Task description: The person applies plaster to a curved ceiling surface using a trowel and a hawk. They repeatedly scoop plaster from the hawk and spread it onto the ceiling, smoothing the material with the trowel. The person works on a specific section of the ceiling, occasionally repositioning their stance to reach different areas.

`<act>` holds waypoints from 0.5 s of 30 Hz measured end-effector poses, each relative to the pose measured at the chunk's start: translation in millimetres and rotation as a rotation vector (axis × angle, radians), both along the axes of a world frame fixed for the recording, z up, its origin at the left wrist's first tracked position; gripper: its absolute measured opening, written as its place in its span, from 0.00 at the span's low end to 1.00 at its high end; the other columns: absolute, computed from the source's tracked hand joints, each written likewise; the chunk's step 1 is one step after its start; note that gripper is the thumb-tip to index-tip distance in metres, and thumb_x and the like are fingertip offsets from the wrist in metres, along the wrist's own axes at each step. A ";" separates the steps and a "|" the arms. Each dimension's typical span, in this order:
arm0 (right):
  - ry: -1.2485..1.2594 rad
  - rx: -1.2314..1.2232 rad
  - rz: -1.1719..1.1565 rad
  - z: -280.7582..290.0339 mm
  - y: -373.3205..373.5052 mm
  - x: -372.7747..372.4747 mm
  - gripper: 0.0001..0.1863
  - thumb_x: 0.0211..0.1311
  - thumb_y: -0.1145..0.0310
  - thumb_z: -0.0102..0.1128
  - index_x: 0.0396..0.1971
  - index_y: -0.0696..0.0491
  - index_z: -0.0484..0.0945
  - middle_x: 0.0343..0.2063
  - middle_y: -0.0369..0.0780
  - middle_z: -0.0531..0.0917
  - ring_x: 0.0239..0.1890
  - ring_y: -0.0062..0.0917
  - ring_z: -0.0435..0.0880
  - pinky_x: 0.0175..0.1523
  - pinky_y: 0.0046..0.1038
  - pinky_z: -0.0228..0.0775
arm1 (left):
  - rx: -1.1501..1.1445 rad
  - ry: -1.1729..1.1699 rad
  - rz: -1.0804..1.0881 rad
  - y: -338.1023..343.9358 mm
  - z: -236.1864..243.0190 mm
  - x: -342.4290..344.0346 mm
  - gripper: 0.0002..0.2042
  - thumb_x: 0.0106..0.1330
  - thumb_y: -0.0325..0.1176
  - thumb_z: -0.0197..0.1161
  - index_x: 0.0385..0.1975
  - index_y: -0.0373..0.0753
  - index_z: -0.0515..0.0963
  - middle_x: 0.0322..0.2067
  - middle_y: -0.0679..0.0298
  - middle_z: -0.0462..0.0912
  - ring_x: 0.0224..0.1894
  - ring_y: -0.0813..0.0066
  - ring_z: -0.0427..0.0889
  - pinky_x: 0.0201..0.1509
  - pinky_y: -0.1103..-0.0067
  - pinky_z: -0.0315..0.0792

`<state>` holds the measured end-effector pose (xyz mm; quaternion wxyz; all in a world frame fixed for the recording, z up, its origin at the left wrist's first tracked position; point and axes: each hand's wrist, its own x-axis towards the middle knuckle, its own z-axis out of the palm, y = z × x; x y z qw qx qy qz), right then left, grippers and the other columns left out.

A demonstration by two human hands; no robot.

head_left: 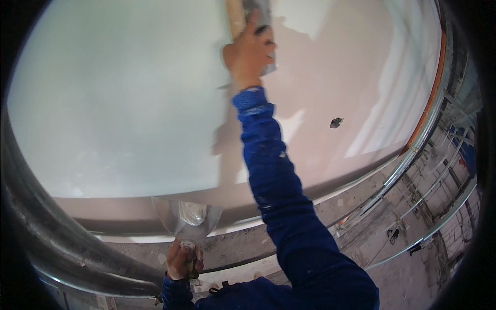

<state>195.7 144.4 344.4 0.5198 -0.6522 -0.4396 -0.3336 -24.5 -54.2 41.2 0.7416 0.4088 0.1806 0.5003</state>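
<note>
My right hand point(249, 61) reaches up at the end of a blue sleeve and is closed on a flat plastering trowel point(237, 18). The trowel lies at the pale wall point(129, 113) near the top of the view and is partly blurred; my fingers hide its handle. Low and left of centre, my left hand point(178, 261) grips a wide putty knife point(166, 213) by its handle. Its broad blade points up and carries a lump of white putty point(193, 213). The knife is held apart from my right hand, in front of the wall's lower edge.
A small dark hole point(336, 123) shows in the wall, right of my right arm. A thick grey pipe point(67, 232) curves down the left side. Metal rails point(413, 237) and scaffold-like bars stand to the right. Bare, dusty floor point(408, 284) lies below.
</note>
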 end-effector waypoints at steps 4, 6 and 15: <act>-0.104 0.021 0.060 -22.8 7.9 -72.5 0.45 0.36 0.66 0.60 0.60 0.49 0.50 0.50 0.53 0.59 0.48 0.50 0.63 0.43 0.49 0.62 | 0.053 -0.010 0.057 -4.9 -1.0 3.3 0.24 0.59 0.46 0.52 0.46 0.33 0.61 0.18 0.59 0.71 0.11 0.74 0.69 0.12 0.82 0.64; -0.106 -0.052 0.253 -32.3 -8.3 -95.6 0.42 0.39 0.70 0.56 0.59 0.48 0.50 0.44 0.53 0.66 0.46 0.48 0.67 0.46 0.47 0.61 | 0.038 0.010 0.095 -8.2 -2.8 2.5 0.24 0.59 0.46 0.52 0.47 0.33 0.61 0.18 0.60 0.71 0.11 0.74 0.69 0.12 0.83 0.64; 0.618 -0.124 1.504 -143.8 -80.1 18.3 0.21 0.37 0.82 0.49 0.39 0.59 0.68 0.31 0.40 0.76 0.33 0.29 0.76 0.40 0.30 0.71 | 0.104 0.142 0.075 -8.2 11.5 6.2 0.16 0.63 0.35 0.43 0.45 0.31 0.62 0.21 0.62 0.71 0.14 0.79 0.68 0.15 0.85 0.63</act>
